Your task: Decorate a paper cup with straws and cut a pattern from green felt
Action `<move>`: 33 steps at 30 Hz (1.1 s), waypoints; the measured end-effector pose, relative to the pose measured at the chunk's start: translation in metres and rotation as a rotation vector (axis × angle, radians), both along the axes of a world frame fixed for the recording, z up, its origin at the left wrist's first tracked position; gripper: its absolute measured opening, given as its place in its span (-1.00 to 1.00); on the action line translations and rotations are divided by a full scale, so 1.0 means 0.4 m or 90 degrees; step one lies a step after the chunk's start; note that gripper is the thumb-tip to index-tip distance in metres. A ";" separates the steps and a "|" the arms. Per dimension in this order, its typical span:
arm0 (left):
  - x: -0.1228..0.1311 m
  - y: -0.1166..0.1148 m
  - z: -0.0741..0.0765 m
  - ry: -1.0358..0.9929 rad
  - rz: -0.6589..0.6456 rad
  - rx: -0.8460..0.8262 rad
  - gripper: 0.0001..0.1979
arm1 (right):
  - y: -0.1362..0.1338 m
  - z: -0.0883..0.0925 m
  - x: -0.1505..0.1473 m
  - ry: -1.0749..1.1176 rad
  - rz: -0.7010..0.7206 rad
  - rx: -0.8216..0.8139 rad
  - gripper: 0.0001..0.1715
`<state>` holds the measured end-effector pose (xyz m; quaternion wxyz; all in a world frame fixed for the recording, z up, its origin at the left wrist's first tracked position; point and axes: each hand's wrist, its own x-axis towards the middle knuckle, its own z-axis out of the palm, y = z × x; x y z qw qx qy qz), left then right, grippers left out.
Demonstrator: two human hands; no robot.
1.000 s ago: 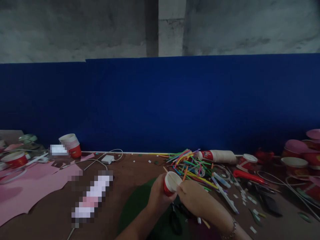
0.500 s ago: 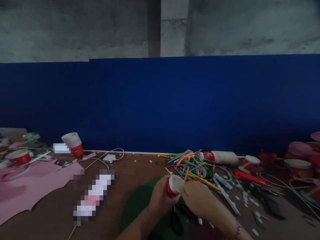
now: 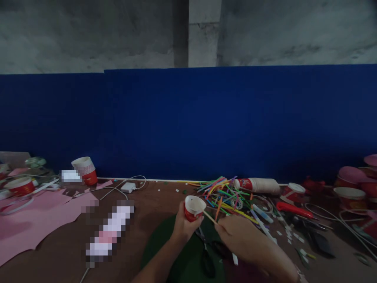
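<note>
— Wooden stick [image 3: 209, 217], thin and pale, pinched in the fingertips of the right hand [image 3: 240, 239], its far tip against a small red paper cup with a white inside [image 3: 194, 207]; the left hand [image 3: 183, 227] clasps the cup's wall.
— Best held steady, I'd judge, stick kept straight. The cup tilts, mouth up, above the dark green mat [image 3: 165, 247], near the coloured plastic straws [image 3: 224, 192].

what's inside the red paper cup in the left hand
Only the white inner wall of the red paper cup shows; its bottom is hidden. A thin wooden stick in the right hand meets its side.
</note>
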<state>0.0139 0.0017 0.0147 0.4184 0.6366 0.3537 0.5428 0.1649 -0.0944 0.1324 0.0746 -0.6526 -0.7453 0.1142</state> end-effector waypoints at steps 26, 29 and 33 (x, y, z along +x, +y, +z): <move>-0.010 -0.029 0.017 0.062 0.048 0.288 -0.35 | 0.062 -0.056 -0.033 0.464 -0.079 -0.048 -0.37; -0.017 -0.034 0.021 0.107 0.115 0.377 -0.36 | 0.063 -0.058 -0.035 0.478 -0.086 -0.070 -0.29; -0.011 -0.040 0.017 0.104 0.029 0.230 -0.45 | 0.060 -0.034 -0.018 0.437 -0.041 0.022 -0.44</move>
